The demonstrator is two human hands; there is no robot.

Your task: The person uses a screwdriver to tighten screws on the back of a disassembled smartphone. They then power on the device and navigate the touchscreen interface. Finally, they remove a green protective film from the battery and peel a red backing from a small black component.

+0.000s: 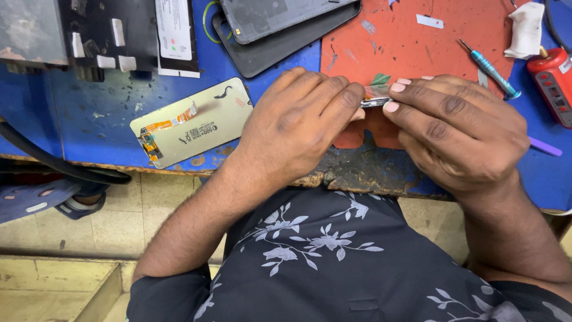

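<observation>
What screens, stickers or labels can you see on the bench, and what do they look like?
Phone screen panel: left of the hands, face down, pale gold rectangle with an orange ribbon cable.
White label: top left, tall rectangle with small red and green marks.
Dark phone parts: top middle, grey rounded rectangles, stacked.

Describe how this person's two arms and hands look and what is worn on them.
Both forearms are bare, with no watch, ring or glove on the left hand or the right hand. The fingernails are short and pale. Short sleeves of a dark shirt with a pale flower print end near the elbows.
</observation>
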